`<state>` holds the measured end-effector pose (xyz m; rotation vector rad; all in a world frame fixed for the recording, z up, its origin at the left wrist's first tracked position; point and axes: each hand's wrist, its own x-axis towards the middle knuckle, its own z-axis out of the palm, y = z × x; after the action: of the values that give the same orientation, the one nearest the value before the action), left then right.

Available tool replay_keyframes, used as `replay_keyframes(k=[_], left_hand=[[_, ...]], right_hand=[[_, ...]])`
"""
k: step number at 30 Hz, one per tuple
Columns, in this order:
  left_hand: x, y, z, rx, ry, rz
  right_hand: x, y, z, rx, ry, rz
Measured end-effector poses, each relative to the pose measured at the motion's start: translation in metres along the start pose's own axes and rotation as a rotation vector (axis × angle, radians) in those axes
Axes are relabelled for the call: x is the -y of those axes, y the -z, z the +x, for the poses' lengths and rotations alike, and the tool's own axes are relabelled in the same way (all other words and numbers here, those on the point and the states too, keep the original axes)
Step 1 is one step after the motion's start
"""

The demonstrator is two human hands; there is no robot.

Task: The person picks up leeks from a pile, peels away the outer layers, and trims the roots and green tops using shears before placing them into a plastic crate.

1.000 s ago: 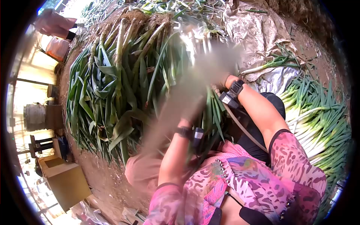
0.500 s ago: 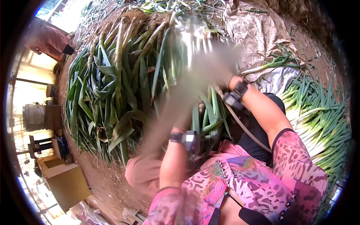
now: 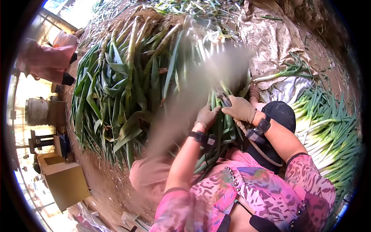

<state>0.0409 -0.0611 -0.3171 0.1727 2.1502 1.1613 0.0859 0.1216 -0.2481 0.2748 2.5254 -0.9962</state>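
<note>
My gloved left hand (image 3: 208,116) is closed around the green leaves of a long green onion (image 3: 213,99), whose pale stem runs up behind a blurred patch. Close beside it, my gloved right hand (image 3: 240,109) is wrapped round a dark hose nozzle (image 3: 224,101). From under that hand a beige hose (image 3: 266,149) curves down beside my knee. The two hands nearly touch at the thumbs. More green leaves (image 3: 216,133) hang below them. A greyish-brown smear across the middle hides part of the stems and the nozzle's tip.
A large heap of untrimmed green onions (image 3: 116,89) lies to the left. Paler, cleaned green onions (image 3: 320,123) are piled at the right. A crumpled cloth (image 3: 266,34) covers the ground at the upper right. A yellowish box (image 3: 65,181) and another person (image 3: 48,62) are at the left.
My hands have come together in front of me; the left moved up and the right came down out of the blurred patch. The person at the left shows more fully.
</note>
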Motion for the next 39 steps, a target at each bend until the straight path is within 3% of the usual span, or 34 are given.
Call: replay_keyframes(k=[2,3,4,7,11,12,15,17,21,24,27,28,29,31,32,33,35,39], left_hand=[[0.002,0.028,0.004,-0.304,-0.173,0.13],[-0.048,0.071,-0.019,-0.361,-0.167,0.192],[0.006,0.085,0.02,-0.731,-0.322,0.355],[-0.028,0.194,0.01,-1.102,-0.209,1.07],[-0.01,0.272,-0.001,-1.023,0.373,1.109],[-0.006,0.276,-0.004,-1.066,0.375,1.004],[-0.01,0.282,-0.001,-0.784,0.498,0.994],[-0.01,0.261,-0.012,-0.811,0.313,1.01],[-0.02,0.219,-0.02,-0.659,0.084,0.62],[-0.031,0.175,-0.009,-0.503,-0.022,0.535],[-0.032,0.143,0.023,-0.26,-0.007,0.379],[-0.033,0.13,0.032,-0.253,-0.024,0.456],[-0.029,0.126,0.037,-0.218,-0.065,0.521],[-0.038,0.116,0.035,-0.155,-0.153,0.647],[-0.035,0.112,0.038,-0.213,-0.048,0.519],[-0.03,0.11,0.043,-0.274,0.056,0.39],[-0.015,0.115,0.056,-0.303,0.062,0.44],[-0.031,0.114,0.049,-0.279,0.067,0.44]], right_hand=[[-0.001,0.002,-0.002,0.006,0.015,0.026],[-0.001,0.002,-0.004,0.011,0.02,0.044],[0.001,0.003,-0.008,0.022,-0.001,0.051],[-0.007,-0.004,-0.007,-0.037,0.053,-0.022],[-0.016,-0.007,-0.003,-0.043,0.054,-0.069],[-0.018,-0.008,-0.002,-0.055,0.06,-0.075],[-0.021,-0.008,-0.003,-0.06,0.055,-0.081],[-0.016,-0.005,-0.003,-0.029,0.035,-0.073],[-0.016,-0.009,-0.003,-0.047,0.056,-0.016],[-0.009,-0.005,-0.004,-0.05,0.064,0.051],[-0.002,-0.004,-0.008,0.012,0.03,0.147],[0.0,-0.007,-0.011,0.007,0.037,0.209],[-0.001,-0.006,-0.019,0.129,-0.028,0.381],[0.008,-0.008,-0.041,0.085,-0.023,0.289],[0.015,-0.003,-0.053,0.163,-0.079,0.332],[0.012,-0.011,-0.063,0.078,-0.011,0.284],[0.014,-0.023,-0.08,-0.029,0.146,0.186],[0.018,-0.035,-0.067,-0.057,0.129,0.112]])
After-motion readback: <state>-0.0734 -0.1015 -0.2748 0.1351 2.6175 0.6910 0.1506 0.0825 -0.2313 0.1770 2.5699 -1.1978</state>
